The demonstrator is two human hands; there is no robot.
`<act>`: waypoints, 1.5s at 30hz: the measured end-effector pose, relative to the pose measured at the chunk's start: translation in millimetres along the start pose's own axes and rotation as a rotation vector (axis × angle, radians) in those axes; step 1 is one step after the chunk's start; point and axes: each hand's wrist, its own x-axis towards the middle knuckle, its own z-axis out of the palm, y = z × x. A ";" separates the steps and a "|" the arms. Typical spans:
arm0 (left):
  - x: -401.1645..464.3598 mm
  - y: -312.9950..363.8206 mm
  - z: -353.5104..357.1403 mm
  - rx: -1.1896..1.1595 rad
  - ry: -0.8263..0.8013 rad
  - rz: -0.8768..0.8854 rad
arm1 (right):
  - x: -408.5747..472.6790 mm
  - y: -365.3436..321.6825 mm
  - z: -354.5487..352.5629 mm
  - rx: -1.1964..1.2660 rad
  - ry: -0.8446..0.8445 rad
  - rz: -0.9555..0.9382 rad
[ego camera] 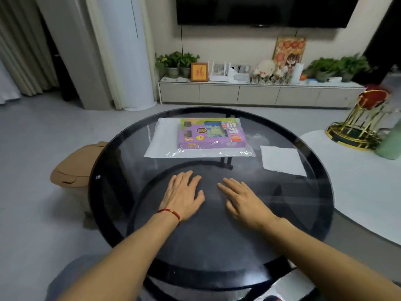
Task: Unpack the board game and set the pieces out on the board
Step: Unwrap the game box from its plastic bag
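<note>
Two flat hands, nothing held yet.
Our left hand (184, 195) and right hand (243, 200) rest open on the bench (321, 192); the game box (211, 133) looks light, its plastic bag (165, 137) slippery, so we'd grip the box edges.

It was somebody's living room, pretty clearly: a big wall-mounted TV (267, 10) hung above a long low cabinet (258, 92) crowded with potted plants (176, 59), a framed picture (199, 72) and plush toys (270, 69), curtains (19, 46) off left, round glass coffee table (217, 235) up front.
</note>
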 end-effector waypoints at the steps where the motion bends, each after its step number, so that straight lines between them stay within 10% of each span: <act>1: -0.7 -0.9 -0.7 -0.012 -0.017 -0.006 | -6.8 2.1 -3.7 -0.009 -0.034 -0.004; 10: 15.2 -19.0 -21.2 -0.038 -0.111 0.051 | 11.0 18.2 -33.2 0.068 -0.046 0.031; 16: 62.8 -64.3 -34.0 0.006 0.224 -0.151 | 64.5 43.0 -37.4 -0.037 0.203 0.202; 30: 55.2 -19.6 -42.7 0.289 -0.180 -0.085 | 136.2 80.7 -15.1 0.014 0.148 0.152; 35: 39.4 14.9 -46.5 -0.303 -0.176 0.193 | 121.3 34.4 -22.5 0.026 0.278 0.313; 40: 74.8 -42.9 -41.1 -0.211 0.238 0.153 | 124.1 31.7 -22.4 0.175 0.134 0.244; 45: 74.1 -78.8 -30.7 -0.012 -0.086 0.019 | 129.4 65.5 -21.1 0.148 0.014 0.106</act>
